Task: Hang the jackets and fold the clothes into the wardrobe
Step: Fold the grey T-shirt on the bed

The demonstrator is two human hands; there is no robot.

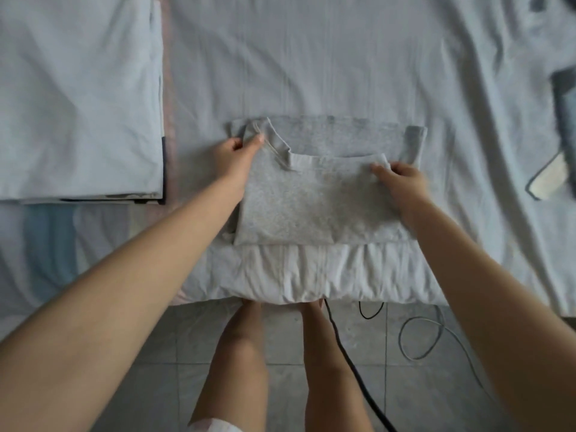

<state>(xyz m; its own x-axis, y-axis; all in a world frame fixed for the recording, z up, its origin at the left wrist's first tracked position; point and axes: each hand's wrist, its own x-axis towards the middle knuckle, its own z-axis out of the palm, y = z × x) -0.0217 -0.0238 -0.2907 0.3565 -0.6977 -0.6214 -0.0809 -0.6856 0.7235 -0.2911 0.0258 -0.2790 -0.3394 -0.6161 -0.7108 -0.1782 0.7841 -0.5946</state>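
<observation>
Pinching, in the head view, with the fingers (256,139) of the left hand (238,149) clamped on the top left corner of the grey sweatshirt (311,198), right beside the ribbed collar (277,148); pinching too with the right hand (403,179), thumb and fingertips closed on the top right corner of the upper folded layer; holding nothing else in either hand. Lies flat on the white bed sheet (311,57), near the bed's front edge, already folded into a block; runs with its long axis left to right, square across the body; shows a sleeve fold (416,141) peeking out just beyond the right hand. Sits directly under and between both hands, so neither arm nearer: left on the left corner, right on the right, well apart along that long axis. Looks like mid-fold, with the gripped edge on the far side and the other edge toward the body; probably calls for drawing the far edge in, or lifting the block whole; cannot tell which. Needs both corners travelling together, else risks a skewed fold. Waiting at far left: a stack of folded clothes (78,104), well apart from the sweatshirt; at far right, another garment (561,120), blurred, seemingly unfolded. No wardrobe in view.
</observation>
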